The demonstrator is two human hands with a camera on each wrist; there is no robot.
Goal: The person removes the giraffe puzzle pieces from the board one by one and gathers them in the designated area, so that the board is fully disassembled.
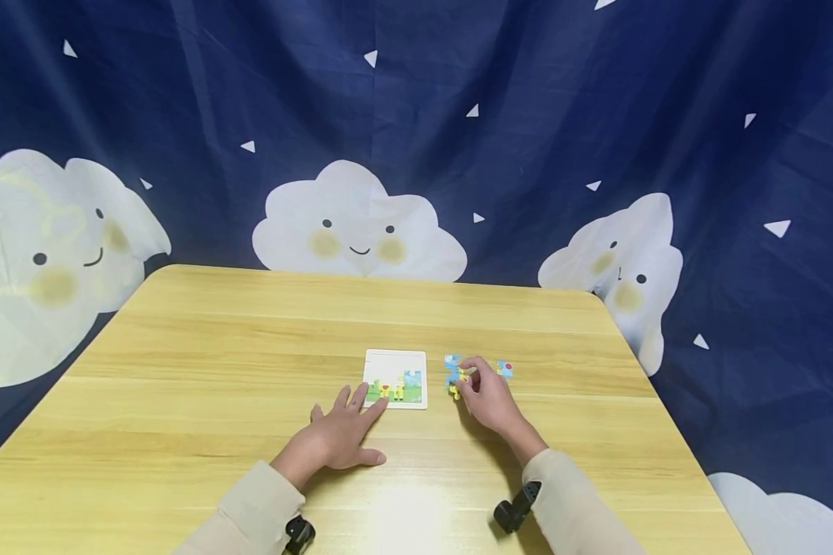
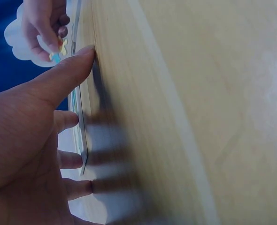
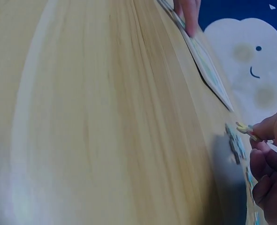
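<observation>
A white-framed puzzle board [image 1: 396,364] lies flat on the table, with assembled pieces [image 1: 392,391] in green, yellow and blue along its lower part. My left hand [image 1: 340,437] is spread out, its fingertips on the board's lower left edge. To the right of the board, my right hand [image 1: 491,402] pinches a small puzzle piece [image 3: 245,129] between thumb and fingers, raised over the loose pieces. Those loose blue and yellow puzzle pieces [image 1: 453,361] lie beneath and beside the right hand, which partly covers them. One blue piece with a red spot [image 1: 505,368] shows just past its knuckles.
The light wooden table [image 1: 250,324] stretches around the board on all sides. Behind its far edge hangs a dark blue curtain [image 1: 416,100] with smiling white clouds. Each wrist carries a small black camera [image 1: 517,509] at the sleeve.
</observation>
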